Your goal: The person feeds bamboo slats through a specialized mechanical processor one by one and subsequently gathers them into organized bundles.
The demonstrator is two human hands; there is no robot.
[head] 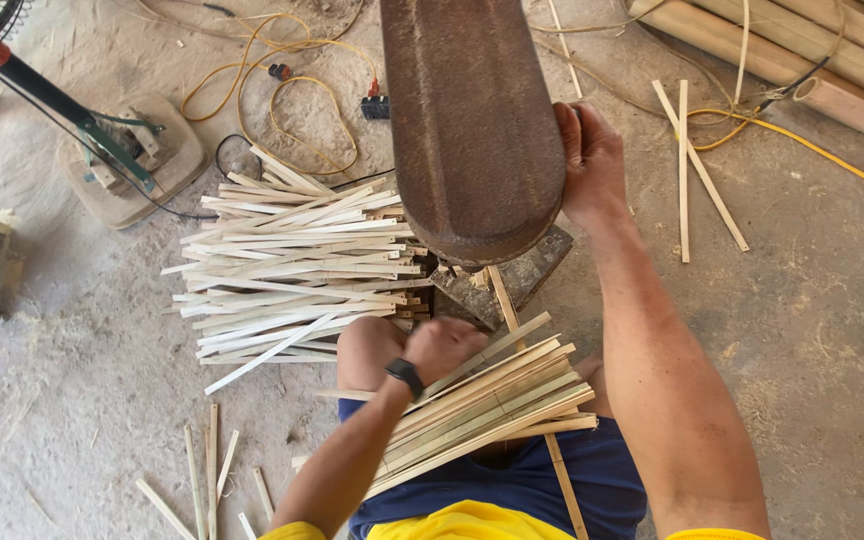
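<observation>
Resting across the lap (552,470), a bundle of split bamboo strips (492,405) lay fanned beneath the rusty machine housing (472,120). Left hand (442,345) clenched over the upper ends of the strips; right hand (589,160) wrapped around the housing's edge. Judged light, stiff, springy, splintery at the edges, and prone to sliding apart; best gripped near mid-length, flat sides pinched. Finished slats (292,260) heaped just beside, on the dusty floor (832,330).

Two hands (442,345); perhaps fifty strips (292,265).
</observation>
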